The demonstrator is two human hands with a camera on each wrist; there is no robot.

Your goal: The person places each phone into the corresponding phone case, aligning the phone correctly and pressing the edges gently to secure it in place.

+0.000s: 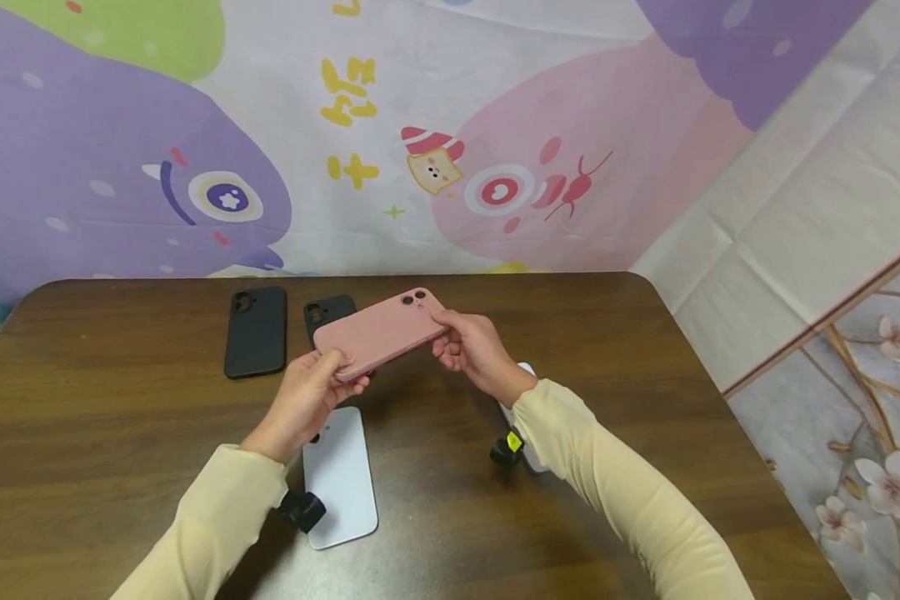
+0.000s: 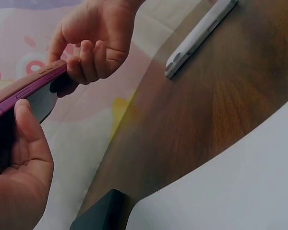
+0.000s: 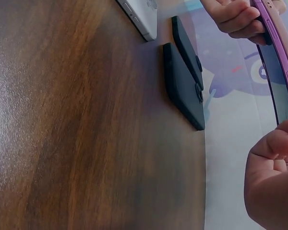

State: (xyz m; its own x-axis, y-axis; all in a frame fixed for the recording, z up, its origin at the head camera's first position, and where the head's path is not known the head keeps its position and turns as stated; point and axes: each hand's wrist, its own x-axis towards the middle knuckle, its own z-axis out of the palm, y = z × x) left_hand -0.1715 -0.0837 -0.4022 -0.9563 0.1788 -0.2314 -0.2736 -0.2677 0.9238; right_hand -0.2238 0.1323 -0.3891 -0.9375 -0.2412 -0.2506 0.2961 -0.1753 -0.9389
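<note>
Above the table, both hands hold a pink phone [image 1: 381,329], its camera end toward the right and its back facing up. Along its side in the left wrist view runs a magenta edge [image 2: 31,91] below the pink back, with dark glossy glass under it. My left hand [image 1: 307,400] grips the lower-left end, thumb on the back and fingers beneath. At the camera end my right hand [image 1: 480,350] pinches the corner, thumb on top and fingers curled under. Behind the pink phone lies a dark phone case [image 1: 330,309], partly covered by it.
Another dark phone case [image 1: 256,333] lies farther left on the wooden table [image 1: 435,517]. A white phone [image 1: 341,483] rests below the left wrist; a second white phone [image 1: 534,458] is partly hidden by the right forearm. Patterned cloth [image 1: 390,242] hangs behind the table.
</note>
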